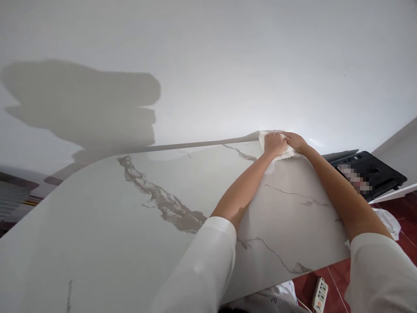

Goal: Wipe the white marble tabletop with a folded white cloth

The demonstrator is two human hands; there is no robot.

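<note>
A white cloth (289, 153) with ruffled edges lies near the far edge of a white marble-patterned table (137, 226). Fingers curled over it, my left hand (275, 144) grips the cloth and presses it against the tabletop. Close beside it, my right hand (296, 141) is also closed on the cloth, at its right side. The right fingertips are partly hidden behind the left hand and the folds. Both arms reach out straight across the right part of the table.
Behind the table's far edge rises a white wall (228, 65) with a shadow on it. To the right is a black, flat case-like object (386, 171). A power strip (320, 294) and a white plastic bag (387, 221) lie over the red tiled floor (339, 278).
</note>
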